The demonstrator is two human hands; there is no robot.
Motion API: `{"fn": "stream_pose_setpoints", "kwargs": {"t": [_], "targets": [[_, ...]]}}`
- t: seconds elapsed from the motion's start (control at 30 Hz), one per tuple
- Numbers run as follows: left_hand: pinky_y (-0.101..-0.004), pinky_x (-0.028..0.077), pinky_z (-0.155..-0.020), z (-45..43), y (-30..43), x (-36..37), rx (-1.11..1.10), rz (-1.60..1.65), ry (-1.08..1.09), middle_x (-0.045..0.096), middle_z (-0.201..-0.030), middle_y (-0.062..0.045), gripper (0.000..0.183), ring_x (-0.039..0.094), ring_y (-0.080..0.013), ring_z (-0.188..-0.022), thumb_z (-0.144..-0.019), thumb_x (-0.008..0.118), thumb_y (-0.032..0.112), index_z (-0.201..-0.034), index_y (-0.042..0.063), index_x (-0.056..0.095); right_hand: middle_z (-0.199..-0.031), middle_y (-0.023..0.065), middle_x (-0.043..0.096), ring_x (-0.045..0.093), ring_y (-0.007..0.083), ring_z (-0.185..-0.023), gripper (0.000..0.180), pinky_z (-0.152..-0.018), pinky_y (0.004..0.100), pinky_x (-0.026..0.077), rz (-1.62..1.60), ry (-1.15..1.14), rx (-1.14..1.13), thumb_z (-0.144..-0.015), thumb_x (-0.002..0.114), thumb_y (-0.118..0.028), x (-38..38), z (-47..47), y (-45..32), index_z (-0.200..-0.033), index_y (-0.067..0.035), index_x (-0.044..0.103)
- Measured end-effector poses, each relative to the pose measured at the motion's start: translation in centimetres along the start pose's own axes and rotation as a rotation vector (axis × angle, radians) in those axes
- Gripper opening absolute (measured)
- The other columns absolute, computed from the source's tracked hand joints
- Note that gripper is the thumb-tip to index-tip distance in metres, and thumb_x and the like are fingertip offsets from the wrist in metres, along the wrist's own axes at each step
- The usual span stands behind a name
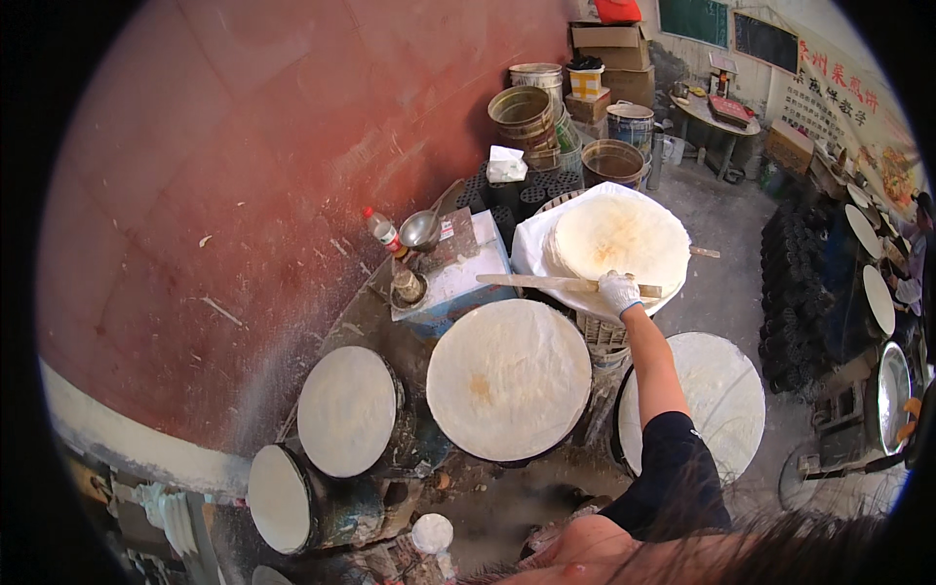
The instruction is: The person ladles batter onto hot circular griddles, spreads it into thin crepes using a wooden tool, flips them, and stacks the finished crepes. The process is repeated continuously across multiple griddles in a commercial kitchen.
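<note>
My right hand (620,291), in a white knitted glove, is closed around a long flat wooden stick (537,281). The stick lies across the near edge of a stack of large, thin, round flatbreads (621,238), touching or just above it. A white cloth (530,245) lies under the stack, on a wicker basket (603,330). Nearer me, a pale sheet with a brown spot covers a round griddle (510,380). Another coated griddle (720,402) is partly hidden behind my forearm. Two more pale-topped griddles (347,411) (279,499) stand at the left. My left hand is out of view.
A blue-and-white box (457,296) stands left of the stack, with a metal ladle (420,230) and a red-capped bottle (384,231) near it. Black honeycomb briquettes (504,196) and metal buckets (521,110) stand behind. More griddles (877,300) and part of another person (910,285) are at far right.
</note>
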State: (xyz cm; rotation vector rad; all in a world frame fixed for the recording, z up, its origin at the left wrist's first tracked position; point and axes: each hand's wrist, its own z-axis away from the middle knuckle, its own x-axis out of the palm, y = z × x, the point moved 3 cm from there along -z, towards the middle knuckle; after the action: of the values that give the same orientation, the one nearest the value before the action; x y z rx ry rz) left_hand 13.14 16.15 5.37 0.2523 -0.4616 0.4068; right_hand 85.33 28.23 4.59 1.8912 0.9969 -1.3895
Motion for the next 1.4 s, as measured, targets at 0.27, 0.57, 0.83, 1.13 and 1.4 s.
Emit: {"fn": "stream_pose_setpoints", "kwargs": {"t": [0.27,0.57,0.83,1.13,1.4], "targets": [[-0.0233,0.025,-0.032,2.6,-1.3,-2.2,0.124,0.202,-0.052,0.026,-0.05,0.003,0.043,0.026,-0.0086,-0.038,-0.102,0.042,0.034,-0.066,0.011,0.035,-0.094,0.0162,0.07,0.068,0.0352,-0.087,0.02,-0.079,0.0456,0.054,-0.272,-0.069,-0.032,-0.084,0.058,-0.028,0.5,-2.1,-3.0,-0.089,-0.014,0.071],[-0.0228,0.025,-0.032,16.0,-12.2,-13.0,0.347,0.664,-0.272,0.026,-0.05,0.003,0.043,0.026,-0.0081,-0.038,-0.102,0.042,0.033,-0.067,0.011,0.035,-0.107,0.0124,0.069,0.065,0.0205,-0.088,0.042,-0.082,0.0319,0.051,-1.33,-0.162,-0.509,-0.088,0.067,-0.02,-7.5,6.6,-32.7,-0.125,-0.001,0.059],[-0.0181,0.025,-0.033,28.6,-30.3,-27.4,1.195,0.826,-0.278,0.044,-0.066,0.0,0.02,0.036,-0.0061,-0.044,-0.099,0.052,0.024,-0.087,0.008,0.047,-0.078,0.0131,0.07,0.064,0.018,-0.072,0.025,-0.068,0.0341,0.05,-0.938,-0.718,-1.564,-0.084,0.071,-0.022,-20.8,43.8,-68.2,-0.089,0.003,0.07],[-0.0238,0.03,-0.034,36.2,-48.4,-58.0,1.232,1.197,0.555,0.04,-0.064,-0.003,0.028,0.032,-0.0098,-0.042,-0.098,0.047,0.013,-0.125,0.012,0.041,-0.082,0.0171,0.069,0.068,0.0352,-0.078,0.031,-0.07,0.0447,0.053,-0.295,-0.402,-2.451,-0.083,0.06,-0.039,-45.9,101.0,-77.5,-0.085,-0.011,0.073],[-0.0334,0.037,-0.034,25.0,-56.0,-74.1,0.869,1.33,0.674,0.04,-0.049,-0.006,0.024,0.041,-0.0189,-0.035,-0.092,0.059,0.019,-0.078,0.007,0.044,-0.08,0.0161,0.07,0.068,0.0368,-0.075,0.041,-0.068,0.0478,0.053,-0.078,-0.47,-2.558,-0.081,0.062,-0.05,-41.6,113.5,-77.8,-0.082,-0.011,0.072]]}}
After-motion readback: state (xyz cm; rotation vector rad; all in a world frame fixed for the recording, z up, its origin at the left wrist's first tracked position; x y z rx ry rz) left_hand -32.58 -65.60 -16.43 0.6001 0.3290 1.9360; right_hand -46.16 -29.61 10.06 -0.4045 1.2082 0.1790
